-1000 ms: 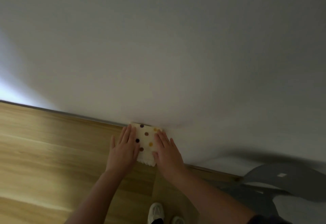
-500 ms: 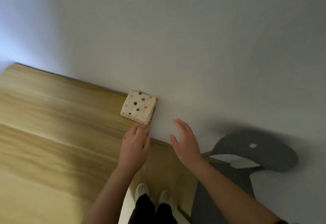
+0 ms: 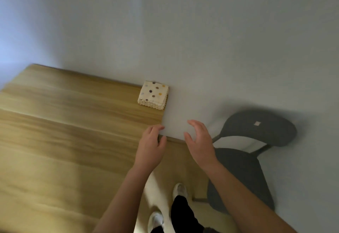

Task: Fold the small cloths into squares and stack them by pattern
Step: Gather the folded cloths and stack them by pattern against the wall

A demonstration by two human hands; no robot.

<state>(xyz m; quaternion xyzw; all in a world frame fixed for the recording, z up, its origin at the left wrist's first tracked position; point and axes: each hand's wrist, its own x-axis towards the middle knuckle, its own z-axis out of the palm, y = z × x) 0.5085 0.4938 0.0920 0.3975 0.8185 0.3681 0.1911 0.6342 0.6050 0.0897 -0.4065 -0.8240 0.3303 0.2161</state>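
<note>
the stack of dotted cloths sits at the far corner of the table, just beside the wall, which blocks the way behind it. bare wood lies on its near and left sides, open to reach. the left hand and right hand hang apart from it. a grey chair stands off to the right.

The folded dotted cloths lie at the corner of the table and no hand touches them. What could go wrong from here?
1. The stack of polka-dot cloths sits at the wooden table's far corner, by its edge; a nudge from the left hand or right hand might tip it off.
2. Its lower layers stick out unevenly, so further cloths may sit crooked.
</note>
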